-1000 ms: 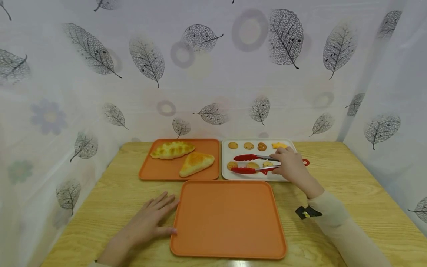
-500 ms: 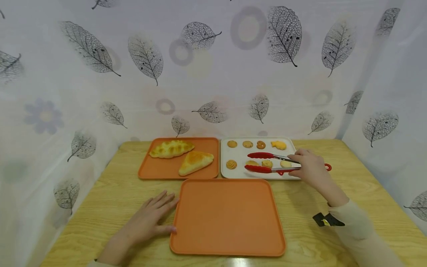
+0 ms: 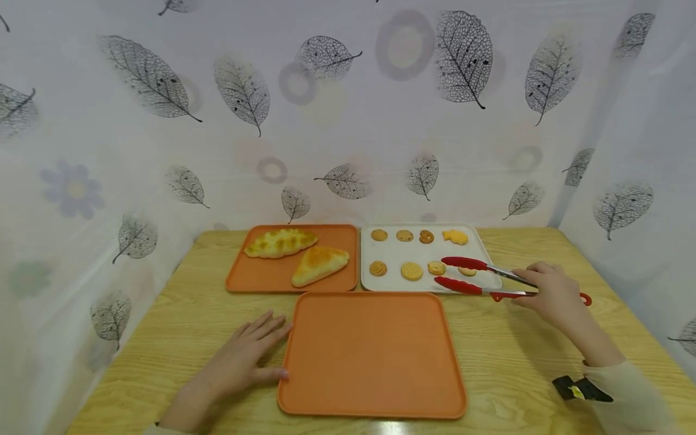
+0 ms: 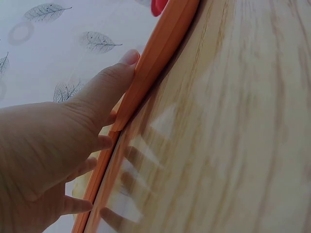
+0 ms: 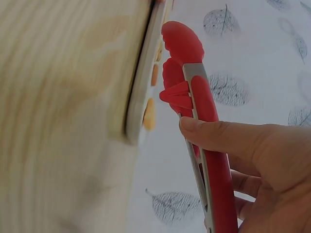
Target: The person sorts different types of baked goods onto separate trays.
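My right hand [image 3: 554, 296] grips a pair of red-tipped metal tongs [image 5: 214, 145], thumb on one arm and fingers on the other. The tongs' tips stand apart with nothing between them, over the front right of the white tray [image 3: 399, 286]. One tip overlaps the edge of a pale cookie [image 3: 466, 271] in the head view; a ring-shaped cookie [image 3: 436, 268] lies just left of the tips. At the near orange tray [image 3: 372, 356], my left hand [image 3: 239, 362] lies with spread fingers, its thumb and forefinger touching the left rim.
Two rows of cookies lie on the white tray, among them a fish-shaped cookie [image 3: 455, 237] and a round cookie [image 3: 411, 271]. A second orange tray [image 3: 272, 278] at the back left bears a braided bread [image 3: 280, 243] and a triangular bread [image 3: 321, 266]. A leaf-print curtain [image 3: 348, 121] surrounds the wooden table.
My right hand has drawn the tongs to the right and slightly toward me across the white tray, uncovering the round cookie. The left hand stays at the tray rim.
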`<state>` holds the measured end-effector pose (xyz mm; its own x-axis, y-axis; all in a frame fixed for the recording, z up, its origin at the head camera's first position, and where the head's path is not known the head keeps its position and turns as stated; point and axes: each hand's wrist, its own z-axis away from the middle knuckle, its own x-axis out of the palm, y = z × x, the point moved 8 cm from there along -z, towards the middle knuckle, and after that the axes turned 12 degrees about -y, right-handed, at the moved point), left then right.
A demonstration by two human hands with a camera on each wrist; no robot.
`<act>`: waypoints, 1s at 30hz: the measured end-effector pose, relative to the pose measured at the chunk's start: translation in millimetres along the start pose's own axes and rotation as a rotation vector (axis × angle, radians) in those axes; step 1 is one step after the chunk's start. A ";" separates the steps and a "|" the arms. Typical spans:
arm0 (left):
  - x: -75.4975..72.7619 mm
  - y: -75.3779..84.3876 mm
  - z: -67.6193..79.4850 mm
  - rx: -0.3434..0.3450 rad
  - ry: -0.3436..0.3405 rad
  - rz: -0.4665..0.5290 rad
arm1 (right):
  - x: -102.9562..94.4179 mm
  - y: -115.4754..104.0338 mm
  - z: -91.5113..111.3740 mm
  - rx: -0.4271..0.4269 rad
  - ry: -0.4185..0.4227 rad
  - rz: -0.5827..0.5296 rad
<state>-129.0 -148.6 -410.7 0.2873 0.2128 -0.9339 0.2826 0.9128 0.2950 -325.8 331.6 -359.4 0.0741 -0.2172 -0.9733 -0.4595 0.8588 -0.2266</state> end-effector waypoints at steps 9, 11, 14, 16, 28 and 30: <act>4.4 -1.0 -0.6 -0.006 -0.009 0.007 | 4.9 43.4 29.4 0.004 0.024 -0.044; 5.1 -1.3 -0.5 -0.008 -0.006 0.010 | 7.8 53.9 34.4 0.005 0.010 -0.062; 5.6 -1.2 -0.4 -0.008 -0.002 0.017 | 11.2 68.1 42.4 0.005 0.003 -0.071; 5.6 -0.6 -0.5 -0.010 -0.002 0.021 | 13.1 78.0 46.7 0.016 -0.011 -0.088; 5.1 3.4 -4.1 -0.032 0.000 0.026 | 15.3 120.5 54.0 0.121 -0.088 -0.075; 5.2 4.0 -4.9 -0.034 -0.001 0.026 | 14.5 122.5 53.9 0.110 -0.069 -0.063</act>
<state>-130.9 -142.1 -415.3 0.2949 0.2362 -0.9259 0.2434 0.9184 0.3118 -333.3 458.7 -403.2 0.1622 -0.2435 -0.9562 -0.3527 0.8908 -0.2866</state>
